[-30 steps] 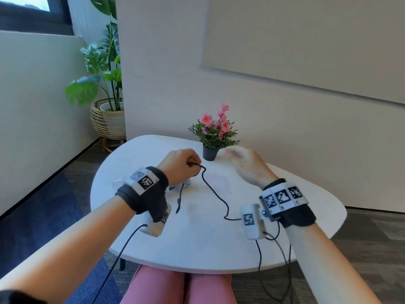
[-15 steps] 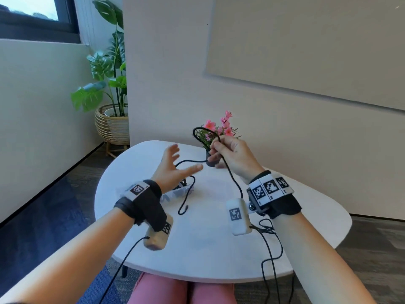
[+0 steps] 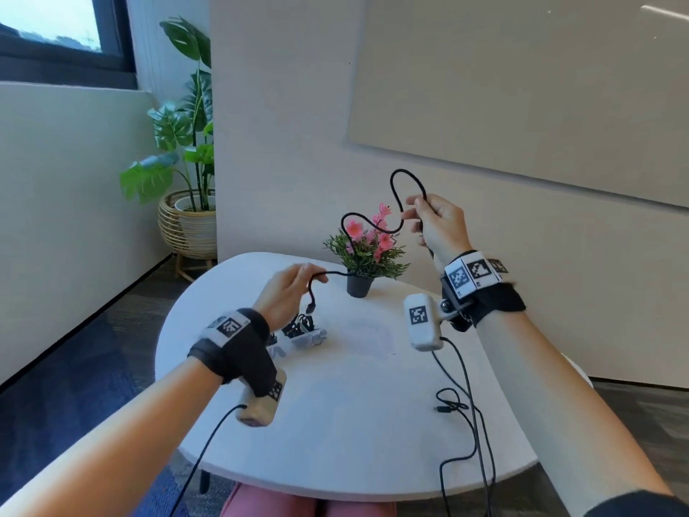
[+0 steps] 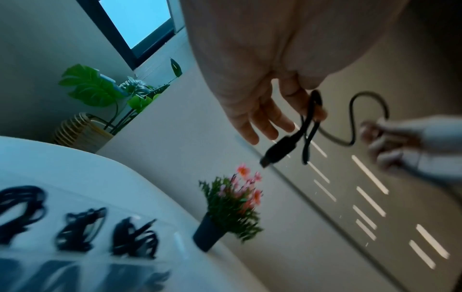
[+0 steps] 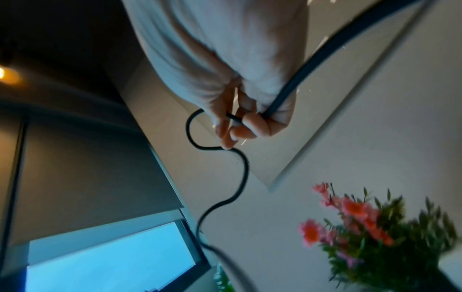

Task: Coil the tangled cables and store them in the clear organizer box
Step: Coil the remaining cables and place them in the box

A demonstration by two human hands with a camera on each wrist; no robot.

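Observation:
A black cable (image 3: pixel 367 222) hangs in an S-curve over the white table (image 3: pixel 346 423) between my two hands. My left hand (image 3: pixel 315 279) pinches it near one end, and the plug (image 3: pixel 311 307) dangles just below; the left wrist view shows the pinch (image 4: pixel 313 110) and the plug (image 4: pixel 277 152). My right hand (image 3: pixel 415 215), raised higher beside the flowers, grips the cable with curled fingers (image 5: pixel 252 123), a loop standing above it. The clear organizer box (image 3: pixel 304 335) sits behind my left wrist, partly hidden, with several coiled black cables (image 4: pixel 82 227) inside.
A small dark pot of pink flowers (image 3: pixel 359 285) stands at the table's far edge, between my hands. Thin black wrist-camera cords (image 3: pixel 453 404) trail over the table's right front. A large plant in a wicker basket (image 3: pixel 186 222) stands on the floor at the left, by the wall.
The right hand took hold of the cable and lifted it up and to the right. The left hand let go, opened, then pinched the cable again near its plug end.

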